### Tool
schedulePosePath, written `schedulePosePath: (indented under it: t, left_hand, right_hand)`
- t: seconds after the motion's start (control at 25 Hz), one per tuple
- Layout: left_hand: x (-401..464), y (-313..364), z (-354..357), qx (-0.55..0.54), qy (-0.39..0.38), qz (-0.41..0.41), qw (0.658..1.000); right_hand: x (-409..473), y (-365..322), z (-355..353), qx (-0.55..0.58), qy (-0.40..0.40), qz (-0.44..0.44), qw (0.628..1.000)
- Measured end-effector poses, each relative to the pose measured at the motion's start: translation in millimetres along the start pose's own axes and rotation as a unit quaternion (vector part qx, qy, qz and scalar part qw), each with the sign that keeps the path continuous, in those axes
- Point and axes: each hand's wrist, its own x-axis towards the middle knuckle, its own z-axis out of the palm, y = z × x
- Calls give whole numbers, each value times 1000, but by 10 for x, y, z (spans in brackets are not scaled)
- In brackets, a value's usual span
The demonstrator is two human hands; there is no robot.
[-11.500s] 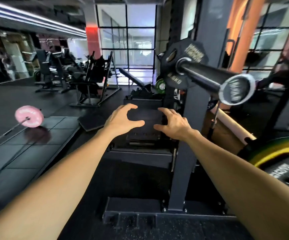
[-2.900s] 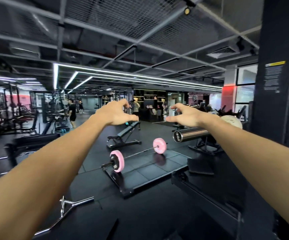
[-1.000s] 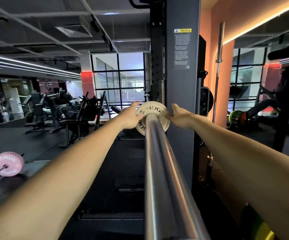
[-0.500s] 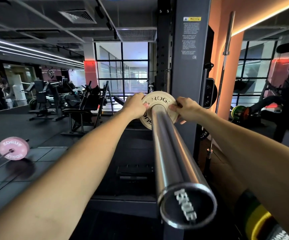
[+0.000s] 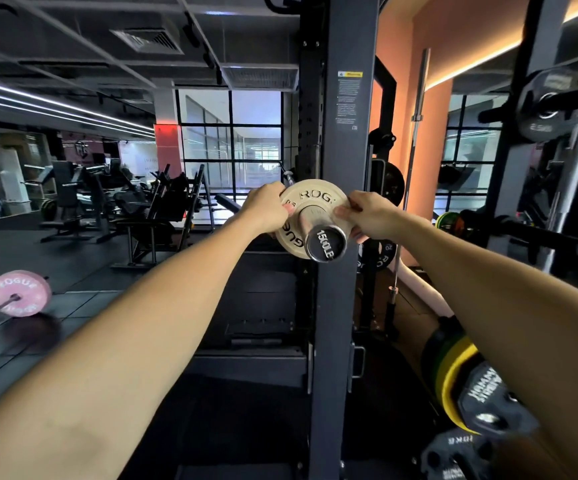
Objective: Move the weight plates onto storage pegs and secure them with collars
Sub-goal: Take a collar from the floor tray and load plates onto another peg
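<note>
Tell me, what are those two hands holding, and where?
Both hold the small pale plate on the bar sleeve: left hand at its left rim, right hand at its right rim.

support: bar sleeve [image 5: 325, 241] | carries: 1 cream plate [image 5: 310, 202] | floor [image 5: 73, 306]: pink-plate barbell [image 5: 19, 293]

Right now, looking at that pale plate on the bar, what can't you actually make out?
- Head view: the pale plate's lettering is partly hidden by the left hand, the right hand and the bar end.
- What lies behind the plate on the bar: the plate hides it.
- Any collar: none can be made out.
- Small print on the warning label: too small.
- Plates at lower right: blurred and cut by the arm.
</note>
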Motion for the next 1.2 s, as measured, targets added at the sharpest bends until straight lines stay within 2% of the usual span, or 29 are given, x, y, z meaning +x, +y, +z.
schedulePosePath:
  t: [0.32,0.48,0.68,0.84,1.0,1.2]
  left_hand:
    - [-818,278,-349,-7,-4,14,1000]
    - [-1014,419,-506,31,-15,33,999]
    - [-1069,599,-785,38,-88,25,995]
    - [-938,894,-970,21,-52,30,998]
    - [-749,1253,-778,11,-41,29,999]
    - [-512,1915,-172,18,-26,42,999]
  right_hand:
    - [-835,-266,-167,35,-22,-4,999]
    - [-1032,-350,-283,29,-46,-22,998]
    - [-1108,-451,-460,42,-119,-16,992]
    - [-1020,-545,-805,75,-112,-36,990]
    - [-950,-362,-1225,60,-110,-41,991]
    - [-911,293,-1858,38,-103,-50,993]
